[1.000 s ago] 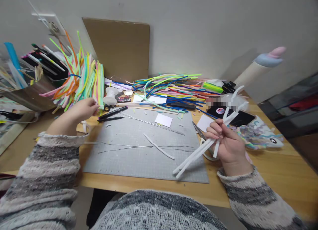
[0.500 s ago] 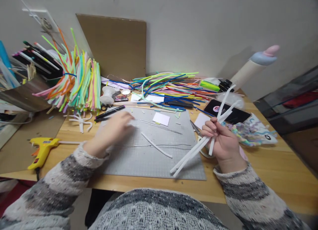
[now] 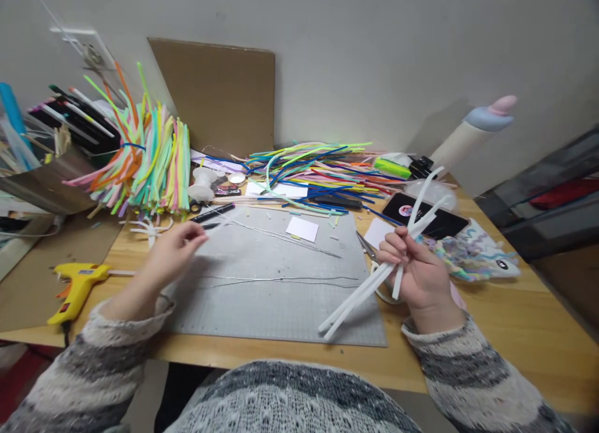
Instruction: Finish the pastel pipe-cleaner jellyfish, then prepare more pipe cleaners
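Observation:
My right hand (image 3: 416,274) is closed around several white pipe cleaners (image 3: 358,302), which stick out above and below the fingers. My left hand (image 3: 175,249) is pinched over the left side of the grey cutting mat (image 3: 281,321). A pale, motion-blurred pipe cleaner (image 3: 219,229) extends from its fingertips. Thin metal wires (image 3: 281,279) lie across the mat, with more wires farther back. A small white card (image 3: 302,229) and short coloured scraps lie near the mat's back edge. Just behind my left hand is a white branched pipe-cleaner piece (image 3: 150,231), partly hidden.
A yellow glue gun (image 3: 79,283) lies left. Behind it stands a bundle of coloured pipe cleaners (image 3: 159,165); loose pipe cleaners (image 3: 318,165) spread along the back. Scissors (image 3: 367,246), a phone (image 3: 425,214) and a fuzzy pastel item (image 3: 461,258) surround my right hand.
The single white pipe cleaner has left the middle of the mat. My left hand has moved left and towards me, a blurred pale strip at its fingertips. My right hand keeps its bunch nearly still.

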Motion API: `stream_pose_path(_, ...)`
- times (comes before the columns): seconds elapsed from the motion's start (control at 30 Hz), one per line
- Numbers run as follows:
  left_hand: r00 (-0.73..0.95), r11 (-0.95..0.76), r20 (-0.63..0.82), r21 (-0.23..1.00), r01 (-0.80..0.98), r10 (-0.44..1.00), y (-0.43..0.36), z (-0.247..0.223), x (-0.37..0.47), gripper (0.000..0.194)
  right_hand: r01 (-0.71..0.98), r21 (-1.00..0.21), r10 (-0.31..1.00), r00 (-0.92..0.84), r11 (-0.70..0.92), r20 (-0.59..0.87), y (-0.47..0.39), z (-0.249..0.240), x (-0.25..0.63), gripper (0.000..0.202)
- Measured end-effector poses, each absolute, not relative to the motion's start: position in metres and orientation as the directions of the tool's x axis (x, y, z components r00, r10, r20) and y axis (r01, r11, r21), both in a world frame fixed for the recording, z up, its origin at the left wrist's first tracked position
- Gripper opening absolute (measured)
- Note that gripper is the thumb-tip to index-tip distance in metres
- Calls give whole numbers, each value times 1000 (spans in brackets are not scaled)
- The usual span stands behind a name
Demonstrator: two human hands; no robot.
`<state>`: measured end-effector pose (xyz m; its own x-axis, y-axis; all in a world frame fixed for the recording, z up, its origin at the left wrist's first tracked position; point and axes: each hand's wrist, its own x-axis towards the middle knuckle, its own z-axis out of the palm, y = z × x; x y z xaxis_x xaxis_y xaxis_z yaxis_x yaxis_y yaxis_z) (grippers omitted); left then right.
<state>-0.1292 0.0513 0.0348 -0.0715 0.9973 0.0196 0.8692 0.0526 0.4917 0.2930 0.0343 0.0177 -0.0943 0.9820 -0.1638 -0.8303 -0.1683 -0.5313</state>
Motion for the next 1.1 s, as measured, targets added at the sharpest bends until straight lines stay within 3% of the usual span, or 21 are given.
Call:
stream_pose_path(0.1,-452,409,48,351,843,891,38,38,-172,20,-835,-514,976,-115,-195,-183,31,18,291,19)
stream_pose_path(0.23,-665,607,150,301,736,732,19,38,-201,28,-830,-520,975,-118,-201,-189,29,19,288,18)
stream_pose_path(0.37,-709,669,167,241,703,685,22,37,-203,33,-814,-546,975,-114,-201,-191,31,18,288,19)
stream_pose_path(0.47,-623,614,39,129,779,782,37,36,-203,36,-798,-568,975,-109,-201,-191,32,18,287,20)
stream_pose_path(0.57,-480,482,-48,122,867,876,48,39,-205,37,-798,-571,976,-98,-193,-192,33,17,287,19)
stream_pose_path(0.7,-507,507,-12,73,859,862,49,54,-186,44,-809,-556,975,-90,-190,-202,35,16,287,15)
stream_pose_path(0.77,-416,411,16,115,904,909,48,59,-162,43,-819,-540,973,-91,-195,-214,35,14,286,15)
stream_pose_path(0.87,31,-41,45,249,968,999,54,55,-114,40,-824,-524,968,-111,-217,-226,35,12,286,15)
stream_pose_path(0.97,418,-420,62,250,872,906,75,38,-63,44,-823,-522,966,-120,-225,-228,35,9,287,13)
stream_pose_path(1.1,679,-676,72,219,703,730,118,16,-3,35,-836,-502,966,-116,-220,-231,36,8,287,12)
